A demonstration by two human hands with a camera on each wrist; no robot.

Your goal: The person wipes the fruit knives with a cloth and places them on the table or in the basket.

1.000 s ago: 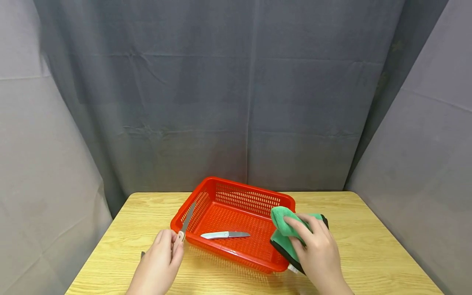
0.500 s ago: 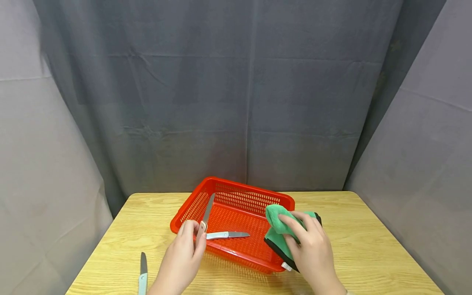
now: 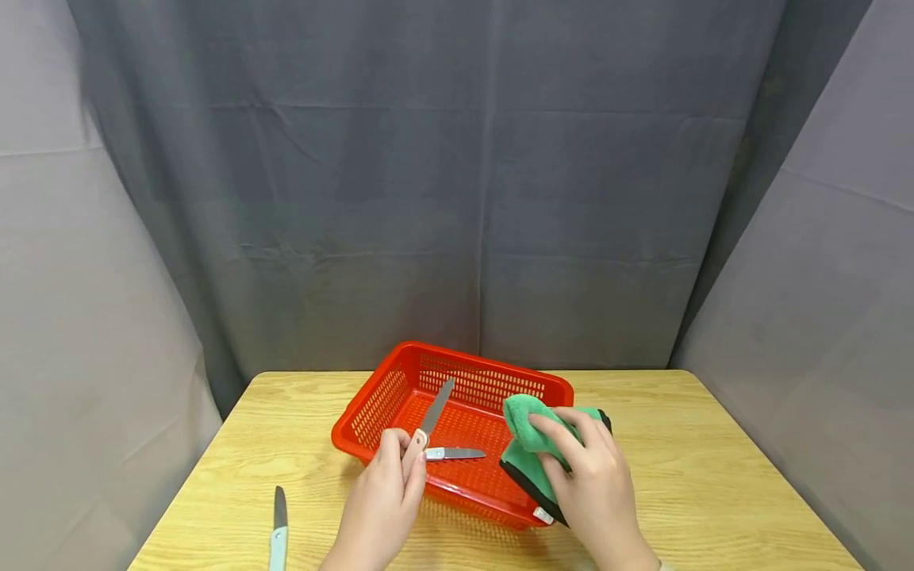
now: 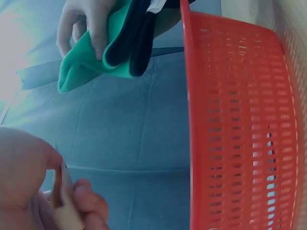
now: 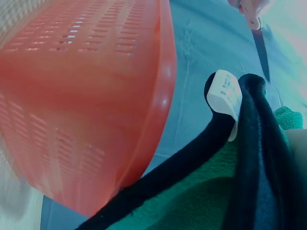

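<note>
- The left hand pinches the pale, rounded handle of a small knife with a slim grey metal blade; its grip is pressed together on that handle, thumb against curled fingers, and the blade slants up and away from the grip over the near left part of the basket.
- In the left wrist view the same pinch shows close up: fingertips clamp the smooth cream handle, though the blade itself is out of sight there.
- The red plastic basket, rectangular with slotted walls and a perforated floor, lies just beyond both hands on the bench, a pale wood-grain top with a rounded far corner.
- Inside the basket, just past the left grip, a second small knife with a grey blade and pale handle lies flat on the perforated floor.
- The right hand grips a folded green cloth, soft and fluffy with a black bound edge; the fingers curl over the top of the bundle, which hangs at the basket's right near corner.
- The right wrist view shows the cloth's thick black hem and a small white sewn-in label beside the glossy red basket wall.
- To the left of the left grip, apart from it, a third knife with a dark blade and light handle lies flat on the bench, partly cut off by the picture's lower edge.
- Creased grey fabric hangs behind and at both sides.
</note>
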